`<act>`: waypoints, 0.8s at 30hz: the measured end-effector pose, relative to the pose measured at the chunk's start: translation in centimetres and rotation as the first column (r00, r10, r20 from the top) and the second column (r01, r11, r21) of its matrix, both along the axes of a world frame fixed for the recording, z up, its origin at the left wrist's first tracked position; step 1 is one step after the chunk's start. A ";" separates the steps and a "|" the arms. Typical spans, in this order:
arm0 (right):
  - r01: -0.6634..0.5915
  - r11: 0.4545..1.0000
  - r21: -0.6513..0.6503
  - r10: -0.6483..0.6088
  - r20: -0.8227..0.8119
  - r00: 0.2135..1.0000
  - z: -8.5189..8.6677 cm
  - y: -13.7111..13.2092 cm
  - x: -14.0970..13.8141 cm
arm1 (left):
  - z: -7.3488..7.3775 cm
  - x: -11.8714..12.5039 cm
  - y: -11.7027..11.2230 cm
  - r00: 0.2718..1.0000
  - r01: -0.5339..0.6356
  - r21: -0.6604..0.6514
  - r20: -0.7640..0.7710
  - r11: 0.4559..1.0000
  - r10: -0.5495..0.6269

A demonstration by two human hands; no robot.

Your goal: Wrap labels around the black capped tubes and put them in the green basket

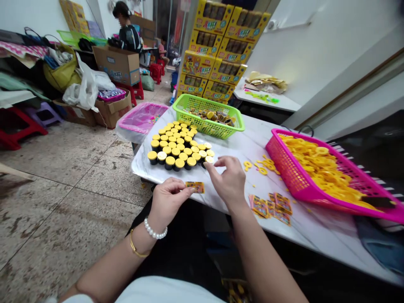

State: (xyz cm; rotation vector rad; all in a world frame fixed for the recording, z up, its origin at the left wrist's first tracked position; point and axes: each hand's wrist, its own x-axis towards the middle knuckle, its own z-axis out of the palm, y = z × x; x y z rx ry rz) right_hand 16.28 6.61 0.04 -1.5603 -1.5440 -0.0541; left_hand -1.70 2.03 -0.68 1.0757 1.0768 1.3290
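Note:
My left hand (168, 200) pinches a small orange printed card (195, 187) at the near edge of the white table (240, 147). My right hand (227, 179) hovers beside it, fingers curled and reaching toward the nearest yellow-capped black jar (208, 160). Several such jars (178, 145) stand packed in rows just beyond my hands. A small stack of the same cards (272, 206) lies to the right of my right wrist. Loose yellow rings (261, 165) are scattered past them.
A pink basket (285, 172) full of yellow rings sits at the right. A green basket (208, 111) with jars stands behind the rows, a pink tray (142, 118) to its left. Yellow cartons (217, 50) are stacked behind. A person (126, 31) works far off amid boxes and stools.

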 end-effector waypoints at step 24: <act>-0.425 0.904 -0.050 0.147 -0.896 0.418 -0.6 -5.7 -0.6 | 0.7 1.1 1.4 0.902 0.315 -0.380 0.406 0.869 -0.149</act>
